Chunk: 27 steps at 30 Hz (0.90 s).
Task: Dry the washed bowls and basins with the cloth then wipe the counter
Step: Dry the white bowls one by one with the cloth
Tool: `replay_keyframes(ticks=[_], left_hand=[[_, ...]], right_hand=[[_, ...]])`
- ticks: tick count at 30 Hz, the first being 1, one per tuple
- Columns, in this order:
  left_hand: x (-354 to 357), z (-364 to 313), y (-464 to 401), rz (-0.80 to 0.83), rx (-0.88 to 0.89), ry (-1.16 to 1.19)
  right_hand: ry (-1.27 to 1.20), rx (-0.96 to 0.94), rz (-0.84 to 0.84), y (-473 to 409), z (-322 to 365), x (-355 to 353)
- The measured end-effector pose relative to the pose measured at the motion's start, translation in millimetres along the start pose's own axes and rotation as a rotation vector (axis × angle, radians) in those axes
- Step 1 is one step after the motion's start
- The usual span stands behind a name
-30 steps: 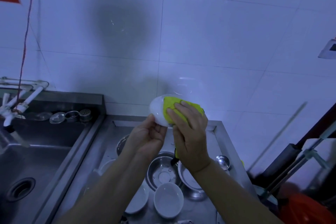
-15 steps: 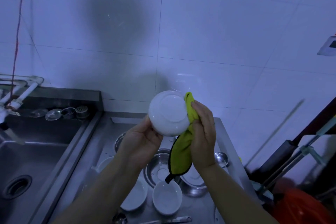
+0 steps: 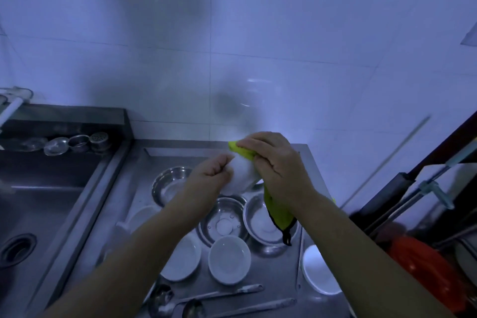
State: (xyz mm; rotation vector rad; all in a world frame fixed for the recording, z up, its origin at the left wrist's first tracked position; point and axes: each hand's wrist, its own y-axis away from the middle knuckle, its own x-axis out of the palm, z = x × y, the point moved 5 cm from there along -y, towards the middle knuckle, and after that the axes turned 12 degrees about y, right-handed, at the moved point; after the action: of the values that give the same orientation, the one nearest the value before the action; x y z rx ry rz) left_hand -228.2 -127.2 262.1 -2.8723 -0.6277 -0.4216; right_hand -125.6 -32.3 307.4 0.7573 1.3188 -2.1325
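Observation:
I hold a small white bowl (image 3: 240, 173) above the steel counter (image 3: 278, 284), blurred by motion. My left hand (image 3: 210, 173) grips its left side. My right hand (image 3: 275, 162) presses a yellow-green cloth (image 3: 277, 217) against the bowl's right side; the cloth's tail hangs down over the dishes. Below lie three steel basins (image 3: 171, 183) (image 3: 224, 222) (image 3: 260, 224) and white bowls (image 3: 229, 259) (image 3: 182, 258) (image 3: 318, 270).
A sink (image 3: 38, 204) with a drain lies to the left, small metal strainers (image 3: 74, 143) on its back ledge. Ladles (image 3: 206, 302) lie at the counter's front edge. A tiled wall (image 3: 258, 46) stands behind. Dark poles and a red object (image 3: 423, 263) crowd the right.
Both hands dropped lower toward the counter with the bowl. The bowl tilted, so its underside no longer faces me, and my right hand moved the cloth over its top right edge.

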Motion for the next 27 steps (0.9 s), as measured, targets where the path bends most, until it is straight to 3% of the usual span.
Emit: replay_keyframes(ticks=[3, 7, 11, 14, 21, 27], left_hand=[[16, 16, -8, 0.018, -0.014, -0.122], [53, 46, -20, 0.086, -0.074, -0.210], [105, 87, -29, 0.200, -0.154, -0.224], [131, 132, -30, 0.246, -0.128, -0.472], [169, 243, -3, 0.362, -0.128, -0.937], [201, 273, 15, 0.681, 0.037, -1.307]], right_hand=[[-0.009, 0.036, 0.063, 11, -29, -6], [-0.238, 0.374, 0.060, 46, -100, -25], [-0.132, 0.645, 0.073, 106, -175, -53], [-0.040, 0.760, 0.066, 148, -217, -81], [-0.071, 0.875, 0.011, 202, -278, -123], [-0.165, 0.877, 0.031, 211, -306, -119]])
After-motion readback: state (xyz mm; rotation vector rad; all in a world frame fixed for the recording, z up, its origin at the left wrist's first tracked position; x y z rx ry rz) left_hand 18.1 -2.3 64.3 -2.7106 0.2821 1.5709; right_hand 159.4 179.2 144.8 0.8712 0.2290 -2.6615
